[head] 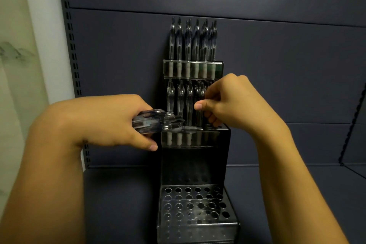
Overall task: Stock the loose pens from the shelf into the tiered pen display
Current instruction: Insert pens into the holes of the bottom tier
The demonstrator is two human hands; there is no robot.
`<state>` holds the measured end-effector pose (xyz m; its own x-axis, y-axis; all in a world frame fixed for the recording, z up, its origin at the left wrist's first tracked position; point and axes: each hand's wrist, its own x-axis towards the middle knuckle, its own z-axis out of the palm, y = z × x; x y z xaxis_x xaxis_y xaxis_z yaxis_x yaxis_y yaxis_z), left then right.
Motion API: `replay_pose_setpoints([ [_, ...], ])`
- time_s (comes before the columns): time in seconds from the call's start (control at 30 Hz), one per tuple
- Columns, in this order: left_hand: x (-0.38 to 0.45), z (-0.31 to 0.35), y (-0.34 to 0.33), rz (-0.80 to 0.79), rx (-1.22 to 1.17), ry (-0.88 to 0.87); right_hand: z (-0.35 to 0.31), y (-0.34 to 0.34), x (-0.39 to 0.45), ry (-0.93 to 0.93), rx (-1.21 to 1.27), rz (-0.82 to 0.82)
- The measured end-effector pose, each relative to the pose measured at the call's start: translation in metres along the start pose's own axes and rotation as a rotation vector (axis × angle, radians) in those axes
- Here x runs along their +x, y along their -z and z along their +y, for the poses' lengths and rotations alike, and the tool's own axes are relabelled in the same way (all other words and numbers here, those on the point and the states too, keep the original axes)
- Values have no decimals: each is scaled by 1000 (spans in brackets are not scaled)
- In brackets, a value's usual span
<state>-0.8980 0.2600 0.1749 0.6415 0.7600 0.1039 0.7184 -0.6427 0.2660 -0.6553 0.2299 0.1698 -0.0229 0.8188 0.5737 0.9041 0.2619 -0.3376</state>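
A black tiered display (195, 166) stands at frame centre: top and middle tiers hold clear pens (193, 40), the bottom tier shows bare holes. The left hand (111, 122) grips a bundle (156, 122) of pens; right hand (227, 101) fingers pinch a middle-tier pen (199, 113).

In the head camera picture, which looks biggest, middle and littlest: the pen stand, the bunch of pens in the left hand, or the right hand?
1. Pen stand, by far.
2. Right hand.
3. Bunch of pens gripped in the left hand; part is hidden inside the fist, so this is only how it looks.
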Motion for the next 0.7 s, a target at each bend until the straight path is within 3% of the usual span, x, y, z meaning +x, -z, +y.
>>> replay_pose_setpoints([
  [0.17,2,1,-1,48,30,-26,-9,19,-16,-10,19,2],
  [0.3,5,5,-3,82,40,-42,-23,27,-26,36,244,-304],
  [0.37,6,6,-3,96,50,-32,-23,23,-25,56,289,-382],
  [0.7,1,17,0,99,-38,-22,-3,24,-16,107,426,-272],
])
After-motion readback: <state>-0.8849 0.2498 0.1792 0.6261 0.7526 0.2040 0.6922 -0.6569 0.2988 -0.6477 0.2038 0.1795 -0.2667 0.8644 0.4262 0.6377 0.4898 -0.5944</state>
